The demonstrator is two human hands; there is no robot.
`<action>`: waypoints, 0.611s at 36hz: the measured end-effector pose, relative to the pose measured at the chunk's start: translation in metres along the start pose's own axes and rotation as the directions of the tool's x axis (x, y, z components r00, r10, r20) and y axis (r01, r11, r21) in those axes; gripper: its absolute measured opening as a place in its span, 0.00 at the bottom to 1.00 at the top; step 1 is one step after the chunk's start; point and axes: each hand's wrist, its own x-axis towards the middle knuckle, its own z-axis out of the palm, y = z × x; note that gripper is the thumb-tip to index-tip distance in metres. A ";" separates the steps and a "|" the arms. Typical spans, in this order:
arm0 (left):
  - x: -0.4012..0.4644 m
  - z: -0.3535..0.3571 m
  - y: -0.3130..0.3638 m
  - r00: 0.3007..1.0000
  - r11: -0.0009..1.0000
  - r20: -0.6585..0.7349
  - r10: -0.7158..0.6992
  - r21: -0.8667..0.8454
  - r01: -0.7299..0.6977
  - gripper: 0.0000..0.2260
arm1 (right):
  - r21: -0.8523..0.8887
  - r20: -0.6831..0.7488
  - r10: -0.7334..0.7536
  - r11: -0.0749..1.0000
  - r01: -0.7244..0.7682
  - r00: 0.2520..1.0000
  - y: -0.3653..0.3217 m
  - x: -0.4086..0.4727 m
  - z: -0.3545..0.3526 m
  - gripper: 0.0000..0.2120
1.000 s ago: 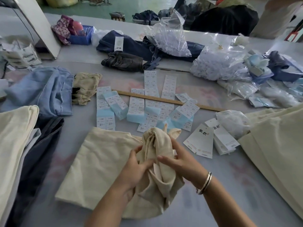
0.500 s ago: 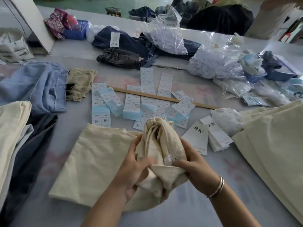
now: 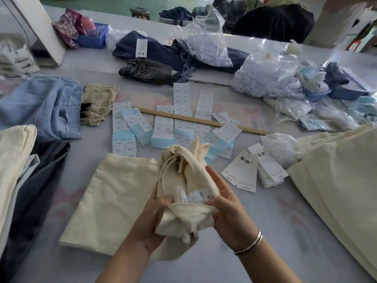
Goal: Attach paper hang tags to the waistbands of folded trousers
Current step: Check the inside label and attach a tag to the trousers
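**Op:** Cream cotton, soft and slightly nubbly: those are the trousers I have bunched up off the surface. My left hand has its grip clenched round the lower part of the bundle, thumb on top, and my right hand is grasping the other side, fingers curled against the cloth.

**Desk:** Why hold it rolled like that?

**Op:** My guess is to turn the waistband up where I can reach it. The top of the roll shows gathered fabric and a thin drawstring. Between my thumbs a small printed sewn-in label is exposed, white, limp and rectangular.

**Desk:** Any hang tag on it yet?

**Op:** None that I can see, so I judge this pair is not yet tagged. The stiff white hang tags lie in a loose pile just to the right of the bundle, near my right hand, flat cards with dark printed characters.

**Desk:** And the rest?

**Op:** Another cream fabric piece lies flat under and left of the bundle. Beyond it, sticker sheets on pale blue backing are fanned out across a long wooden ruler. Crinkly clear plastic bags sit further back.
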 end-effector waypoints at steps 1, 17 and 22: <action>-0.001 -0.001 0.000 1.000 1.000 0.007 -0.005 -0.012 0.005 0.30 | -0.001 -0.002 0.003 1.000 -0.003 1.000 0.000 0.000 0.001 0.37; 0.033 -0.009 0.047 0.948 0.914 -0.292 -0.124 0.339 0.224 0.22 | -0.284 0.022 0.197 0.941 -0.183 0.980 -0.019 -0.003 -0.034 0.24; 0.066 0.025 0.034 0.936 0.598 -0.266 0.230 0.797 0.080 0.06 | -0.467 -0.365 0.005 0.864 -0.189 0.931 -0.012 0.001 -0.059 0.04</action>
